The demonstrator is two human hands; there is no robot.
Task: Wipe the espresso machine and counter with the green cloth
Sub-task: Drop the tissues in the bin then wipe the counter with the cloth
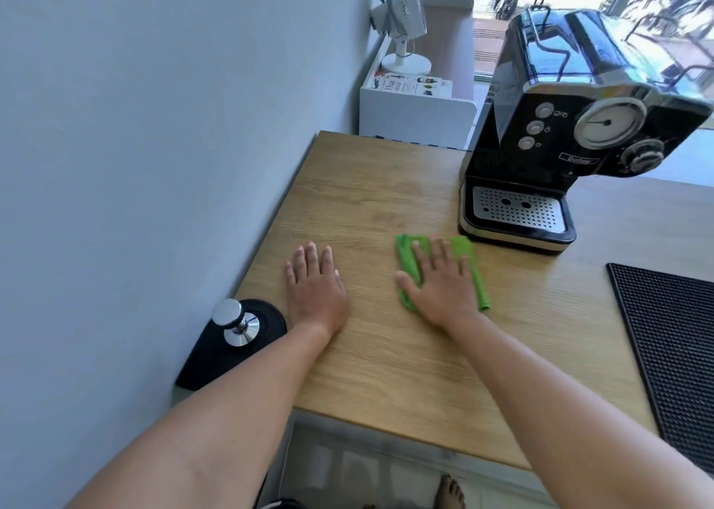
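A folded green cloth (405,261) lies flat on the wooden counter (371,183), just in front of the black espresso machine (572,122). My right hand (440,282) presses down on the cloth with fingers spread, covering most of it. My left hand (315,282) rests palm-down on the bare counter to the left, holding nothing. The machine stands at the back right with its perforated drip tray (515,211) facing me.
A metal tamper (235,321) stands on a black mat (216,358) at the counter's left edge by the wall. A black ribbed bar mat (672,338) lies at the right. Behind the counter a white shelf (417,118) holds a small fan (405,17).
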